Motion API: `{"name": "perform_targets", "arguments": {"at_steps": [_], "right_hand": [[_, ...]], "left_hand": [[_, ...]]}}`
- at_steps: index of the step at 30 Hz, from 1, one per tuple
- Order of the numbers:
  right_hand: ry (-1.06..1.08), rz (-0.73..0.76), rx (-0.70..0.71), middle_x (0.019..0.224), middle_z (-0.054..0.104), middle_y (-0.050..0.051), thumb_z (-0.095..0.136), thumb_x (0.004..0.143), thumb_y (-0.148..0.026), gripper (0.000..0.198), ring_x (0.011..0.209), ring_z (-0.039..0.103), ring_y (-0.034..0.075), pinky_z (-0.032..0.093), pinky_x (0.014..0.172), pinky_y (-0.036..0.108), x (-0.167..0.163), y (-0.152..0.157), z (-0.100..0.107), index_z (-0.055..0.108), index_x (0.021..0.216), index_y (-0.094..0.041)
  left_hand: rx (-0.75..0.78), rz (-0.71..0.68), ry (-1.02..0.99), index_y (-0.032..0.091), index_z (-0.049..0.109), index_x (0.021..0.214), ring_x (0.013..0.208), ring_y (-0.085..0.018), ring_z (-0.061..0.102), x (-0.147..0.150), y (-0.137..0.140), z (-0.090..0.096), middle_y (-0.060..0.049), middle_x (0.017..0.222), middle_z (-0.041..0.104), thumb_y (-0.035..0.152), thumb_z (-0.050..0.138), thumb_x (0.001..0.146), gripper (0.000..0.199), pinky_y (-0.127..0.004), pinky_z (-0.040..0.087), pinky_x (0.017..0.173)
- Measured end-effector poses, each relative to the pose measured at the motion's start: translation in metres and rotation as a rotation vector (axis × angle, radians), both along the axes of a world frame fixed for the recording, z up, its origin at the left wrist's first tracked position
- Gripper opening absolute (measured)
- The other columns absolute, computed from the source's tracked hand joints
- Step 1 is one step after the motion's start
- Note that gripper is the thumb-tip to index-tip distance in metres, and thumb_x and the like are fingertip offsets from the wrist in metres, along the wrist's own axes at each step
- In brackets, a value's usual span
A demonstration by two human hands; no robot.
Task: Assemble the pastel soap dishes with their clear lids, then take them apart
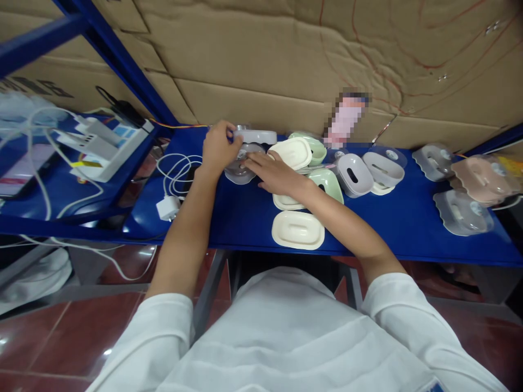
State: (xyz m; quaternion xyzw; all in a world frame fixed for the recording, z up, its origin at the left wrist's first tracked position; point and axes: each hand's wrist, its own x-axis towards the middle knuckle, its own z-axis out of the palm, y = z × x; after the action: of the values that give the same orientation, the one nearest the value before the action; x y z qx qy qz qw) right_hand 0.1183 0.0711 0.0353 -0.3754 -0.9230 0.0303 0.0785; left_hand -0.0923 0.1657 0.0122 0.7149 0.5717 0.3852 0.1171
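My left hand (221, 146) is at the upper left edge of a grey soap dish with a clear lid (240, 173), its fingers bent round that edge. My right hand (278, 173) reaches over from the right, fingers stretched and lying on the same soap dish. Behind it a pale grey dish part (261, 137) stands beside my left fingers. Cream oval trays lie round my right hand: one upper tray (295, 152), and one front tray (298, 230) near the table edge. A pale green dish (329, 182) is partly hidden by my right forearm.
On the blue table (384, 226) to the right are a light grey dish (354, 175) and several lidded soap dishes, one pinkish (476, 178). A white charger (168, 208) with coiled cable and a power strip (118, 149) lie left. Cardboard (253, 60) covers the back.
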Motion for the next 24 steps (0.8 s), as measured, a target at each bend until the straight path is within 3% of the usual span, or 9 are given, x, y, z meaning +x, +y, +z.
{"name": "perform_targets", "arguments": {"at_steps": [5, 11, 13, 17, 21, 24], "right_hand": [[0.039, 0.051, 0.084, 0.143, 0.062, 0.016, 0.063, 0.098, -0.012, 0.058, 0.134, 0.052, 0.036, 0.033, 0.115, 0.052, -0.002, 0.001, 0.001, 0.057, 0.155, -0.021], [0.104, 0.116, -0.033, 0.125, 0.070, 0.011, 0.069, 0.104, -0.032, 0.041, 0.123, 0.058, 0.030, 0.039, 0.102, 0.041, 0.007, 0.015, 0.008, 0.070, 0.144, -0.024], [0.140, 0.084, -0.033, 0.132, 0.069, 0.012, 0.067, 0.105, -0.033, 0.038, 0.126, 0.059, 0.030, 0.040, 0.105, 0.042, 0.009, 0.015, 0.009, 0.071, 0.141, -0.023], [0.166, 0.048, -0.048, 0.160, 0.057, 0.014, 0.073, 0.101, -0.034, 0.054, 0.145, 0.051, 0.032, 0.038, 0.116, 0.046, 0.014, 0.016, 0.008, 0.061, 0.154, -0.025], [0.127, 0.017, -0.119, 0.152, 0.066, 0.012, 0.060, 0.109, -0.038, 0.048, 0.141, 0.058, 0.030, 0.043, 0.109, 0.042, 0.015, 0.016, 0.011, 0.060, 0.155, -0.023], [0.105, -0.062, -0.062, 0.147, 0.069, 0.013, 0.055, 0.111, -0.029, 0.042, 0.139, 0.058, 0.031, 0.041, 0.109, 0.041, 0.012, 0.011, 0.020, 0.063, 0.151, -0.019]], "left_hand": [[-0.043, -0.094, -0.052, 0.023, 0.071, 0.111, 0.090, -0.019, 0.075, 0.015, -0.005, 0.008, -0.005, 0.106, 0.079, 0.030, 0.058, 0.098, 0.020, -0.032, 0.059, 0.093], [-0.066, -0.144, -0.018, 0.019, 0.072, 0.100, 0.093, -0.018, 0.071, 0.020, -0.009, 0.013, -0.005, 0.101, 0.079, 0.022, 0.059, 0.095, 0.014, -0.029, 0.055, 0.092], [-0.070, -0.136, -0.028, 0.020, 0.071, 0.099, 0.093, -0.018, 0.071, 0.018, -0.009, 0.013, -0.005, 0.101, 0.078, 0.022, 0.059, 0.095, 0.013, -0.029, 0.054, 0.092], [-0.097, -0.138, -0.014, 0.020, 0.069, 0.094, 0.094, -0.021, 0.070, 0.018, -0.008, 0.008, -0.006, 0.099, 0.077, 0.028, 0.059, 0.097, 0.013, -0.032, 0.053, 0.094], [-0.118, -0.161, -0.007, 0.020, 0.067, 0.088, 0.091, -0.021, 0.069, 0.020, -0.007, 0.005, -0.006, 0.090, 0.075, 0.035, 0.060, 0.100, 0.021, -0.033, 0.052, 0.093], [-0.082, -0.142, -0.019, 0.021, 0.066, 0.086, 0.090, -0.021, 0.068, 0.021, -0.008, 0.006, -0.006, 0.088, 0.074, 0.040, 0.056, 0.104, 0.028, -0.033, 0.052, 0.091]]}}
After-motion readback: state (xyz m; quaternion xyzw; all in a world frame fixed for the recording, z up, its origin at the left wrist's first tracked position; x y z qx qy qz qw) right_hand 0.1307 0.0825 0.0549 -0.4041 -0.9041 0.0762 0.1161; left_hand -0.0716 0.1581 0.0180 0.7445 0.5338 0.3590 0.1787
